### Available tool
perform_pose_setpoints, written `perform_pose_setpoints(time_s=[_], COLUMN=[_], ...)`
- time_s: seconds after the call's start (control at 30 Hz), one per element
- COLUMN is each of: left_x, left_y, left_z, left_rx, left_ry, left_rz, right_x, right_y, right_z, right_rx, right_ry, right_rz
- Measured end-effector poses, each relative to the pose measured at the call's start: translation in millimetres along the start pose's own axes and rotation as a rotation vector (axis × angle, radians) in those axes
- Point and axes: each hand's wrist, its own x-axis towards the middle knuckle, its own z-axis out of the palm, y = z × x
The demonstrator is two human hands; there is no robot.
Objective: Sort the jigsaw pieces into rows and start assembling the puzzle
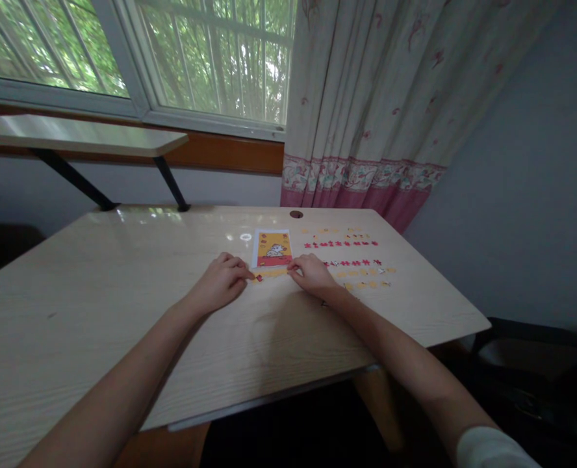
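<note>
A short row of joined yellow jigsaw puzzle pieces (271, 274), with a red patch at its left end, lies just below a picture card (275, 249) on the desk. The card shows a white cartoon animal on yellow and red. My left hand (223, 281) has its fingers curled, thumb and index finger at the row's left end. At the other end, my right hand (312, 272) pinches a small puzzle piece, mostly hidden by the fingertips, close to the card's lower right corner.
Loose red pieces (341, 244) and yellow pieces (364, 285) lie in several lines on the right of the desk (123, 312). A raised shelf (84, 136) stands at the back left. Behind are a cable hole (296, 214), a curtain (361, 97) and a window.
</note>
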Motion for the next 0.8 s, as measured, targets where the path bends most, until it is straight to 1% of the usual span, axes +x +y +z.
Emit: perform_pose_setpoints(time_s=[0.17,0.33,0.5,0.6,0.67,0.8], left_x=[0.4,0.0,-0.6,-0.4,0.0,0.5], left_y=[1.2,1.0,0.5,4.7,9.1,15.3], left_z=[-1.5,-1.1,-1.4,-3.3,-4.8,-6.6], left_rx=[0.004,-0.009,0.0,0.06,0.112,0.163], left_ry=[-0.016,0.004,0.003,-0.014,-0.024,-0.04], left_rz=[0.005,0.002,0.021,0.026,0.026,0.033], right_x=[1.4,2.9,3.2,3.0,3.2,4.1], right_y=[0.9,4.5,10.9,22.3,36.6,82.6], right_z=[0.5,-1.2,-16.8,-32.3,-43.6,-65.3], right_rx=[0.016,0.021,0.056,0.046,0.029,-0.017], right_ry=[-0.007,0.001,0.047,0.113,0.159,0.226], right_rz=[-0.02,-0.089,-0.083,-0.023,0.053,0.263])
